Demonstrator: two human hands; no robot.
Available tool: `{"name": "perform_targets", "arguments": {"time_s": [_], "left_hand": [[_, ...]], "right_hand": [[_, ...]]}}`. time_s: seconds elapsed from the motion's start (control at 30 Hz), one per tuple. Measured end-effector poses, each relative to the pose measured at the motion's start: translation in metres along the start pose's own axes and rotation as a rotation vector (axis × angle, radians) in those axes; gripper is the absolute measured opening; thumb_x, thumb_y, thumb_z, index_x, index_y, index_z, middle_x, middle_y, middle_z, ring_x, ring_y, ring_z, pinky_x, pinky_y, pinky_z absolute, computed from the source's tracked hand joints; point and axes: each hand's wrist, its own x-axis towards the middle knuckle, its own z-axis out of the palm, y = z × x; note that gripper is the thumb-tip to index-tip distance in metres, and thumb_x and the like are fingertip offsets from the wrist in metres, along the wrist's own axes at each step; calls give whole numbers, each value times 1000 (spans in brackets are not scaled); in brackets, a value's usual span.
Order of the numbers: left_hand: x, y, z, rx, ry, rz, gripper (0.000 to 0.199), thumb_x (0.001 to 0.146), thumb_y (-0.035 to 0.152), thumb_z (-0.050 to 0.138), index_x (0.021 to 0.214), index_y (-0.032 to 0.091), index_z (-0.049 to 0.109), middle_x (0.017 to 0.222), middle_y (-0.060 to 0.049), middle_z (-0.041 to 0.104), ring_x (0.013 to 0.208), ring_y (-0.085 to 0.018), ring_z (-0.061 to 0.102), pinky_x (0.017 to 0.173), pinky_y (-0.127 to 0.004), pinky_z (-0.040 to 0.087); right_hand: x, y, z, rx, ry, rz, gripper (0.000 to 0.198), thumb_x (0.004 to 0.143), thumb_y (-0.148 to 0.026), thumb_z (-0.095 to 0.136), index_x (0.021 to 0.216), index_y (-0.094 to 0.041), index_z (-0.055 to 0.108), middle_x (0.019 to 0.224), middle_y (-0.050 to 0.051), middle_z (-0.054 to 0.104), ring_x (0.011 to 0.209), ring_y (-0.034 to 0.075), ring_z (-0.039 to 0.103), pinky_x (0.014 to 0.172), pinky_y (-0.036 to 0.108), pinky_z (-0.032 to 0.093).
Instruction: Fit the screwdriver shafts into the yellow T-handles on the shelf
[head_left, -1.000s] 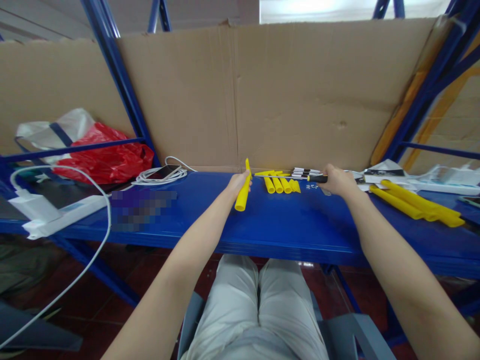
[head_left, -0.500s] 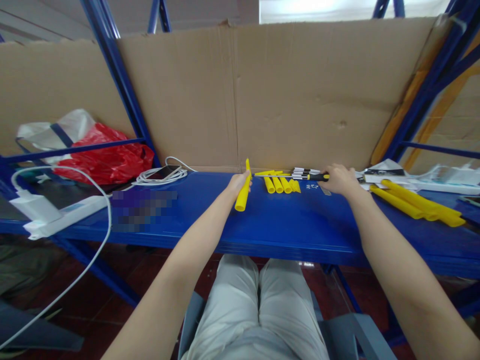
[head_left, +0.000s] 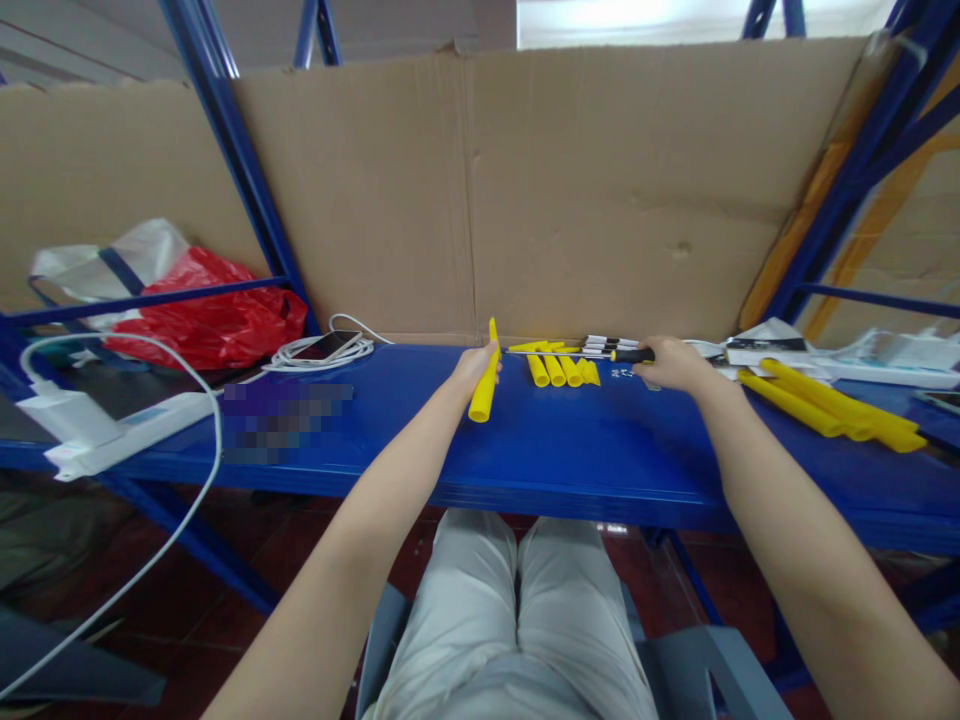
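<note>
My left hand (head_left: pixel 477 368) is closed around a yellow plastic tube (head_left: pixel 482 398), held at a slant with its open round end toward me. My right hand (head_left: pixel 670 364) is closed at the back end of a screwdriver (head_left: pixel 632 355) with a black and yellow handle. Its long thin shaft points left, and the tip comes close to my left hand. Under the shaft, several short yellow tubes (head_left: pixel 555 372) lie side by side. Small silvery pieces (head_left: pixel 622 374), too small to name, lie just left of my right hand.
More yellow tubes (head_left: pixel 832 405) lie on the blue table (head_left: pixel 570 450) at right, near papers and a white power strip (head_left: pixel 919 375). At left are a phone (head_left: pixel 330 345), a coiled white cable, a red plastic bag (head_left: pixel 217 310) and another power strip (head_left: pixel 142 430). Cardboard (head_left: pixel 600 190) stands behind.
My right hand's fingers have drawn together at the screwdriver's handle, and the screwdriver has shifted very slightly left. My left hand and its tube have hardly moved.
</note>
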Motion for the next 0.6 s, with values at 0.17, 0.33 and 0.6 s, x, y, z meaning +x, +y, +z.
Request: {"name": "perform_targets", "arguments": {"time_s": [0.17,0.33,0.6], "left_hand": [[4,-3,0,-8,-24,-13,24,103,29,50,95,12,65,46,4,49,33,-9,42,36,-19,34],[14,-8,-1,-40,-28,-23,26,99,38,58,95,13,66,50,3,52,34,-9,43,36,-18,35],[10,-4,-1,10,-44,-30,28,104,33,48,102,11,65,48,4,50,32,-9,42,36,-18,33]], "right_hand": [[1,6,3,3,87,-29,25,76,-35,61,95,-23,71,96,12,72,99,32,64,80,40,50],[-1,3,3,2,95,74,30,76,-34,64,103,-22,64,94,12,71,89,30,65,71,36,46],[-1,0,0,-27,48,56,31,79,-34,60,106,-20,67,98,13,73,92,30,68,73,36,47]]}}
